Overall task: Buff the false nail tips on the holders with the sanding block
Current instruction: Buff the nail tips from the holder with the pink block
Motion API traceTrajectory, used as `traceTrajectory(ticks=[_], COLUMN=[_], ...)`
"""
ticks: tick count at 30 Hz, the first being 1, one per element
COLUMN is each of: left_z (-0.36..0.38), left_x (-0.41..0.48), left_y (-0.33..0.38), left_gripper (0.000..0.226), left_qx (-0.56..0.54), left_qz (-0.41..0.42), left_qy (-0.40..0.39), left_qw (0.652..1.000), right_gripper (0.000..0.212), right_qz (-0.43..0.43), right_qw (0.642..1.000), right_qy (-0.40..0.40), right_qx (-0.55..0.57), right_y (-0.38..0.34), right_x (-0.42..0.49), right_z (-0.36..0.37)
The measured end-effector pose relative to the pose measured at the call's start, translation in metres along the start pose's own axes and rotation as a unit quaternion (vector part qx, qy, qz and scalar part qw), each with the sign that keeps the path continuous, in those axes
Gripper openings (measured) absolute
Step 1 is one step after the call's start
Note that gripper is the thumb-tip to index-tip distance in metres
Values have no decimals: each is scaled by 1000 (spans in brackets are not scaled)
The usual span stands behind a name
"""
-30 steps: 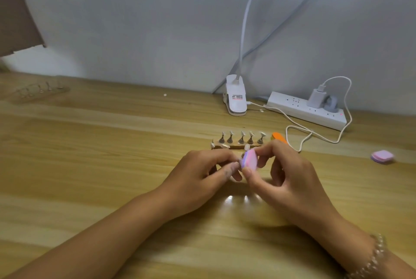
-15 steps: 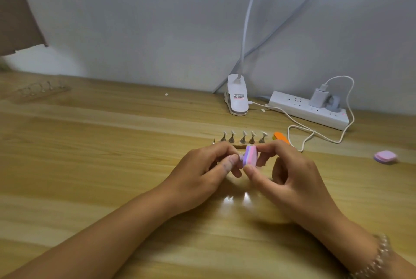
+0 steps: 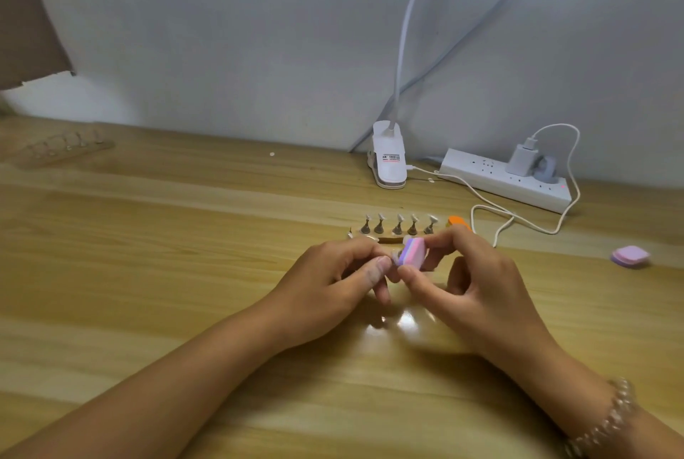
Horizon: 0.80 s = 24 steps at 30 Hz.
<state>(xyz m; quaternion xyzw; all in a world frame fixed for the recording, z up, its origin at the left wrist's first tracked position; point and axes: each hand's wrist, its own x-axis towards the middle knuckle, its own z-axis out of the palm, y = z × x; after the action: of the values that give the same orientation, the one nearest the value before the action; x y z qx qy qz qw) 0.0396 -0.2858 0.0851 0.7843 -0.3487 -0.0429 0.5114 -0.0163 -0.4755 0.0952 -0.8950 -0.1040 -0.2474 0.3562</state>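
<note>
The sanding block, layered in pink and purple, is held up just above the table at centre. It is pinched between the thumb and forefinger of the right hand, whose other fingers are loosely curled behind it. The left hand is clenched, and its fingers are closed round a small pale nail tip. The tip is set right against the block's left face; whatever carries it is hidden inside the grip.

Just behind the hands, a row of holders is lined up on a wooden strip, five upright stands each capped with a tip. An orange piece is seen at the row's right end, partly covered by the right forefinger. A second pink block is left well apart on the right. By the wall, a white clip lamp base and a power strip with a charger plugged in are seen, and a white cable is looped over the wood. A blurred rack lies far left. A beaded bracelet is worn on the right wrist.
</note>
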Motion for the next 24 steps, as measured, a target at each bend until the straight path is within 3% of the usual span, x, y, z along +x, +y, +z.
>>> traceTrajectory(ticks=[4,8,12,17,21,24], left_z=[0,1,0,1,-1,0], left_x=[0,0,1,0,0,0], left_y=[2,2,1,4,4,3], left_gripper=[19,20,20,21,26,29], left_qx=[1,-7,-7,-16,-5,-12], left_qz=[9,2,3,4,14,6], left_qy=[-1,-7,-3,-7,-2,-1], left_qw=[1000,1000,1000,1000,1000,1000], right_gripper=[33,29,37,42,37,35], right_qz=[-58,3,-71,-19,-61,-18], right_qw=[998,1000,997,999,998,1000], right_qy=[-30,-10,-30,23,-22,2], right_qx=[-22,21,-25,-16,-23,-11], right_y=[-5,1,-6,0,-3,1], right_x=[-7,0,-7,0,-5,0], right_z=[5,0,6,0,5,0])
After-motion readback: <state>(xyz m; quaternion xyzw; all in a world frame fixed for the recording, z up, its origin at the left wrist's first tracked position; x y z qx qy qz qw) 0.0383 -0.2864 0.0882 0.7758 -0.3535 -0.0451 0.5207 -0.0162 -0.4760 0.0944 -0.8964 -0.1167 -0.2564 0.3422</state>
